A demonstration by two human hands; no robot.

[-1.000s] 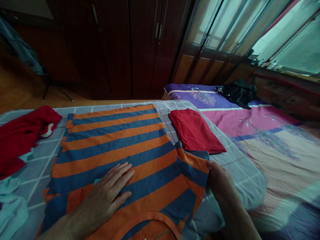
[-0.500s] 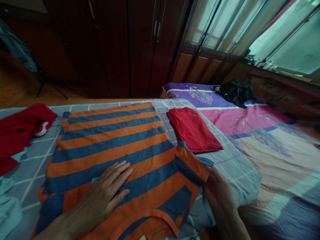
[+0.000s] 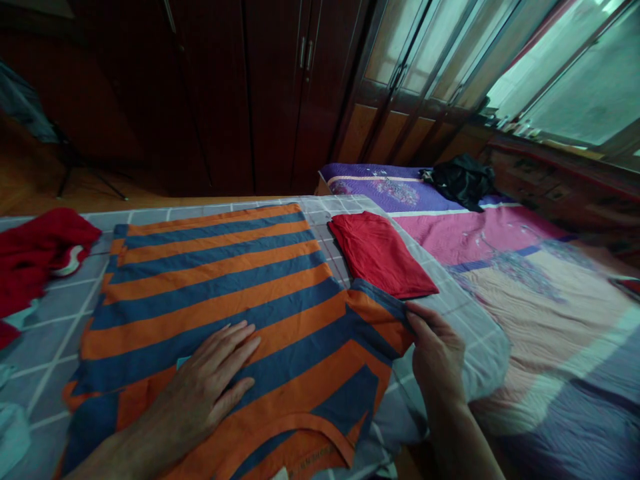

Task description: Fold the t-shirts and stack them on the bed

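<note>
Orange-and-blue striped cloth T-shirt (image 3: 220, 283), likely light, limp; best gripped at sleeve hem (image 3: 405, 340). Under left hand (image 3: 207, 377), fingers slightly apart; pinched by right hand (image 3: 439, 357).

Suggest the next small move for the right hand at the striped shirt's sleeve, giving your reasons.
Probably the right hand should gently draw the sleeve outward and lay it flat. It already pinches the sleeve's end, the cloth there looks creased, and the left hand, spread on the striped shirt, could steady it.
</note>
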